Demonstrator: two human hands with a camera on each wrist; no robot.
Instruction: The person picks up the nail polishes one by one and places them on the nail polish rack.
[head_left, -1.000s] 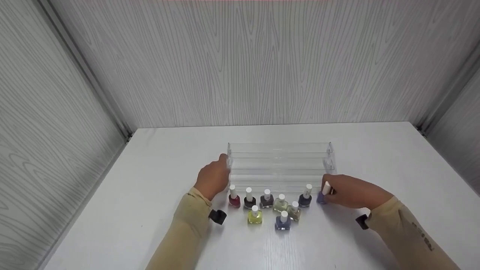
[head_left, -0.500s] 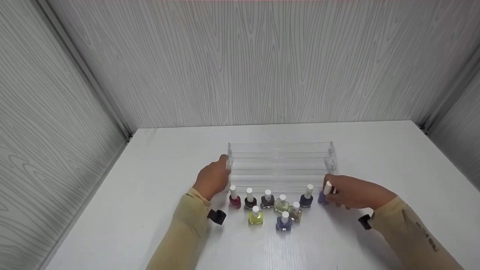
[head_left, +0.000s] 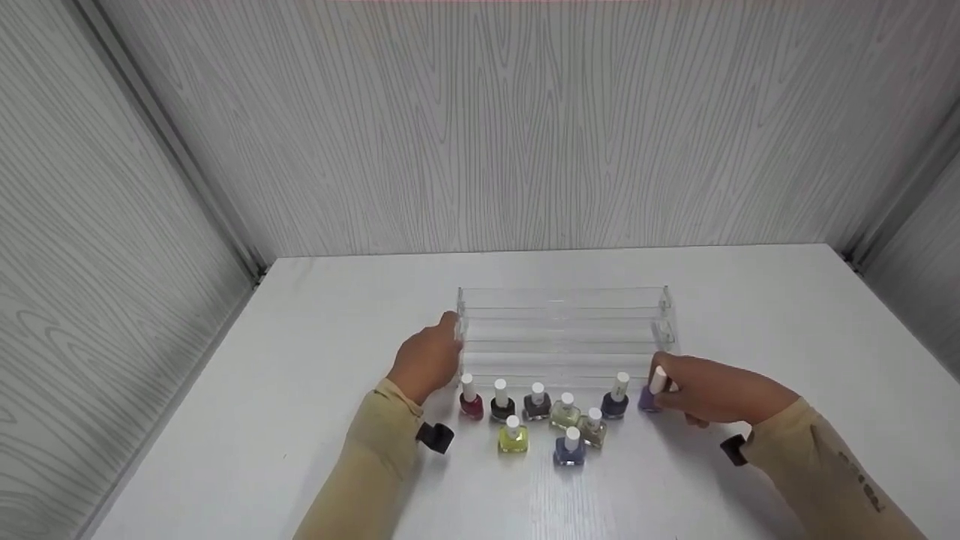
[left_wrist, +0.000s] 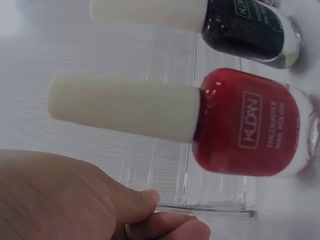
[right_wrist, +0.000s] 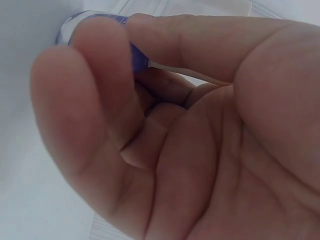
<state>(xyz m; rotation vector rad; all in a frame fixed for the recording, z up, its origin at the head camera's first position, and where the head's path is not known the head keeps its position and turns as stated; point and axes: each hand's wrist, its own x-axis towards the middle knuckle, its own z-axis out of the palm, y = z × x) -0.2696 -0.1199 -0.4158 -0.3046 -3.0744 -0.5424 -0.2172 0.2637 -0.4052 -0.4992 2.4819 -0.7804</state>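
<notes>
A clear stepped display rack (head_left: pixel 559 347) stands on the table. My left hand (head_left: pixel 427 360) pinches its left side panel between thumb and fingers, as the left wrist view shows. At the rack's front right corner, my right hand (head_left: pixel 716 386) holds a purple nail polish bottle (head_left: pixel 649 400) with a white cap, upright at table level. The right wrist view shows the thumb and curled fingers round this bottle, hiding most of it. Nearest the left hand stands a red nail polish bottle (left_wrist: pixel 245 125), with a black nail polish bottle (left_wrist: pixel 245 30) beside it.
More nail polish bottles stand before the rack: dark grey (head_left: pixel 537 406), pale green (head_left: pixel 565 414), olive (head_left: pixel 593 430), navy (head_left: pixel 615 405), yellow (head_left: pixel 513 439) and blue (head_left: pixel 570 451). Behind the white table (head_left: pixel 360 300) rises a wood-grain panel (head_left: pixel 525 135); another panel (head_left: pixel 112 262) stands at left.
The whole scene shifts slightly in the head view. My right hand stays on the purple bottle, its lower fingers shifting a little. My left hand keeps its hold on the rack.
</notes>
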